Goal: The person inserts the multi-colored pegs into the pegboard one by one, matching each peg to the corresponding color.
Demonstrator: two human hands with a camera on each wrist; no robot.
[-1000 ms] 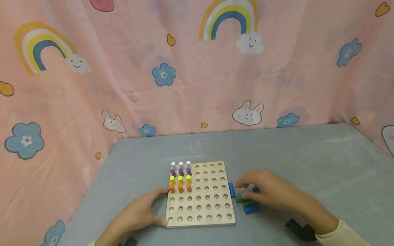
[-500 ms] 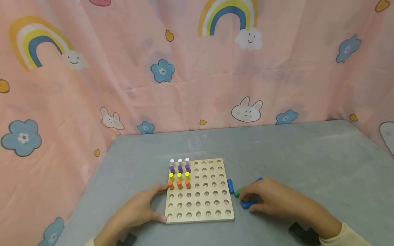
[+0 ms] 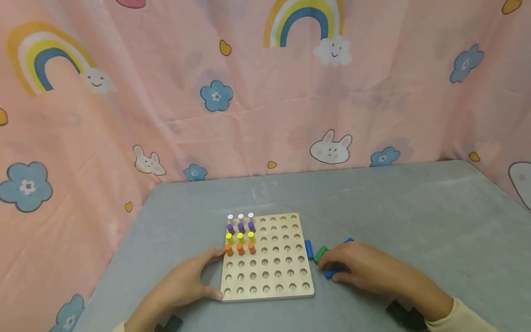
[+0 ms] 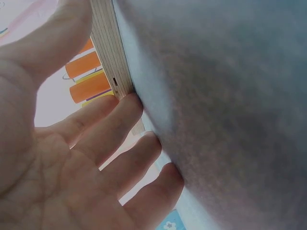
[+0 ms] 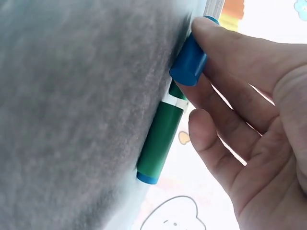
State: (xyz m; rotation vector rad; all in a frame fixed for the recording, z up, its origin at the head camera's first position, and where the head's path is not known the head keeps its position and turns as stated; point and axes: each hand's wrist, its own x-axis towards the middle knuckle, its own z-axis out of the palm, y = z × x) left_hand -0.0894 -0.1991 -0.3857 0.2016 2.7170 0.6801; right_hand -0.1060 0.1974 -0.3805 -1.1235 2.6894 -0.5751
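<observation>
In the lower middle of the head view, a wooden board (image 3: 271,268) is lying flat on the grey surface (image 3: 373,207). Three white pegs (image 3: 241,217), three purple pegs (image 3: 241,228), three yellow pegs (image 3: 240,239) and three orange pegs (image 3: 240,249) are standing upright in its upper left part, one row below another; round holes are showing in the rest of it.

My left grip (image 3: 186,280) is staying spread along the left edge of the board, the thumb touching its lower left corner and the fingertips touching higher, beside the orange row.

My right grip (image 3: 361,265) is bending over the loose pegs, right of the board. The thumb is touching a blue peg (image 5: 189,62) and the fingers are curling behind it, but I cannot tell if I am pinching it. A green peg (image 3: 321,255) is lying just beside my fingertips. A second blue peg (image 3: 309,250) is lying along the right edge of the board, and a third blue peg (image 3: 349,240) is partly hiding behind my right grip.

A pink cloth (image 3: 257,124) with rainbows and rabbits is filling the upper frame.
</observation>
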